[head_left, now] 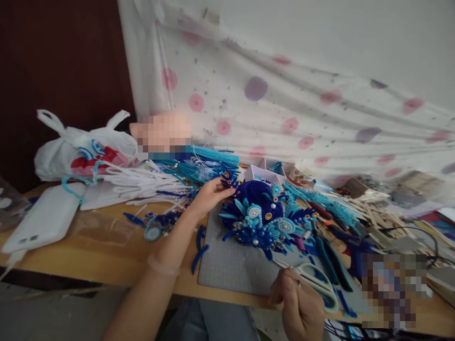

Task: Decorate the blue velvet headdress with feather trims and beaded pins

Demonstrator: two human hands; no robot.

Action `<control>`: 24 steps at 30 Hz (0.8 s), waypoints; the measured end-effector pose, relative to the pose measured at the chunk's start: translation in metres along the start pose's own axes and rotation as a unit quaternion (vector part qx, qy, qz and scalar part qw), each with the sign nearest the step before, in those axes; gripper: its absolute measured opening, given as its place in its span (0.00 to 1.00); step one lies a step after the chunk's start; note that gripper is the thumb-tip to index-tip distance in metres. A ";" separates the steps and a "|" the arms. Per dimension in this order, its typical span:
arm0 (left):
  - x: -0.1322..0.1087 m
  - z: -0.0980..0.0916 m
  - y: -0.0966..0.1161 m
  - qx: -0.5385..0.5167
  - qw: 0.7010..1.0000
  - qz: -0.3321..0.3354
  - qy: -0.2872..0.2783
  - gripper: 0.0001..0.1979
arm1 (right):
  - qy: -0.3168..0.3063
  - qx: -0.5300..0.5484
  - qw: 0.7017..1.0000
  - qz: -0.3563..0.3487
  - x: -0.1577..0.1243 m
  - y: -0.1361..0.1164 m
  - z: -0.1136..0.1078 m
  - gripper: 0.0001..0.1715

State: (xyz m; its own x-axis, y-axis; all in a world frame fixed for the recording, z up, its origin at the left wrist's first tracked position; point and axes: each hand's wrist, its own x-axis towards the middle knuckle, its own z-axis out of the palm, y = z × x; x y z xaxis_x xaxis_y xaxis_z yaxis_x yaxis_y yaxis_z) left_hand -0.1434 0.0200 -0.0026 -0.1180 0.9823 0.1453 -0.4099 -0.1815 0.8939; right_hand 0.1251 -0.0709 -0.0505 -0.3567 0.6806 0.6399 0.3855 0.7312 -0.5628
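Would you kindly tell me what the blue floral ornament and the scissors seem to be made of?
Blue floral ornament: probably velvety chenille, matte and fuzzy-edged, with glossy, pearl-like beads, perhaps plastic. Scissors: thin, smooth grey blades, likely metal; smooth, pale-green handles, apparently plastic.

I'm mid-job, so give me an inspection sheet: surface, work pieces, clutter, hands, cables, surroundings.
Surface: wooden table, with a grey mat partly covered by work pieces.
Work pieces: blue beaded ornament on the mat; scissors beside the right hand; pliers farther right.
Clutter: white plastic bag and white strips on the left; pale wooden strips on the right.
Hands: left at the ornament's upper left, touching a blue piece with amber beads, grip unclear; right curled, its contents hidden.
Cables: thin black cable among the clutter at right; its ends cannot be traced.
Surroundings: spotted curtain behind the table; dark panel at far left.
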 end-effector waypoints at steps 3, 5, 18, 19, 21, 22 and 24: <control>-0.002 0.000 0.001 0.015 1.000 0.010 -0.001 0.20 | -0.002 -0.026 0.999 0.022 -0.001 0.002 -0.005 0.25; -0.004 0.001 0.001 0.021 1.000 0.007 0.000 0.19 | 0.027 -0.052 0.996 0.070 0.008 0.004 -0.012 0.25; -0.006 0.011 -0.002 0.018 0.999 0.008 0.029 0.26 | 0.193 0.247 0.880 0.357 0.111 0.066 -0.035 0.42; -0.007 0.012 -0.002 0.021 0.999 0.008 0.036 0.26 | 0.195 0.249 0.882 0.350 0.110 0.067 -0.033 0.41; -0.008 0.013 -0.002 0.026 0.998 0.004 0.048 0.26 | 0.192 0.246 0.888 0.338 0.108 0.068 -0.031 0.36; -0.009 0.014 -0.002 0.030 0.998 -0.001 0.055 0.26 | 0.190 0.241 0.892 0.331 0.107 0.069 -0.031 0.33; -0.010 0.017 -0.001 0.038 0.997 -0.012 0.069 0.25 | 0.190 0.225 0.902 0.315 0.106 0.070 -0.032 0.28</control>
State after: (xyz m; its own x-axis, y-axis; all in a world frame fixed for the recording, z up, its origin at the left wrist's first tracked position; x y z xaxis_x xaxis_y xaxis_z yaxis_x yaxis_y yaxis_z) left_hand -0.1265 0.0116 0.0020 -0.2348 0.9696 0.0694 -0.3454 -0.1499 0.9264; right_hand 0.1418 0.0513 -0.0050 0.1625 0.9654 0.2039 -0.0048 0.2075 -0.9782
